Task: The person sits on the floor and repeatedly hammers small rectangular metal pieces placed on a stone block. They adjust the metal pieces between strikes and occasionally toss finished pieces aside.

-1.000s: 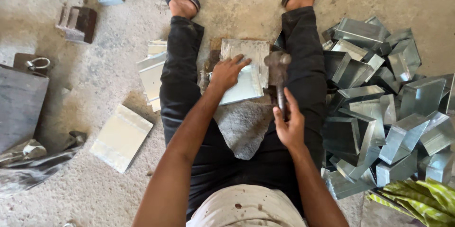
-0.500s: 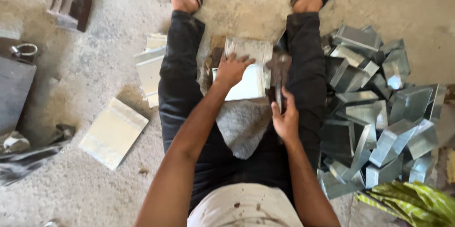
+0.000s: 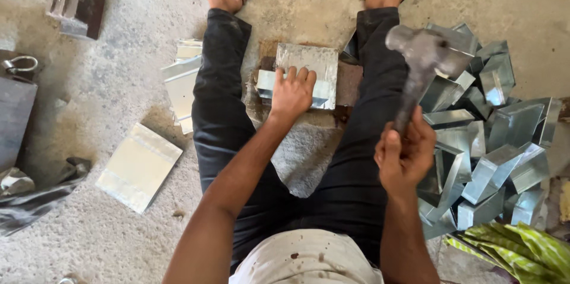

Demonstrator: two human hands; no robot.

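I sit on a concrete floor with my legs spread. Between them a shiny square sheet-metal piece (image 3: 309,64) lies on a dark block (image 3: 347,85). My left hand (image 3: 291,91) presses flat on the near edge of this sheet. My right hand (image 3: 404,153) grips the handle of a hammer (image 3: 421,61), raised above my right leg with its grey head up and blurred.
A heap of bent sheet-metal pieces (image 3: 487,135) lies to the right of my right leg. Flat sheets (image 3: 139,165) and a small stack (image 3: 181,79) lie on the left. A dark slab (image 3: 15,118) and a green striped cloth (image 3: 522,248) sit at the edges.
The hammer has swung up and to the right, away from the sheet. My left hand has slid nearer on the sheet and stays pressed on it.
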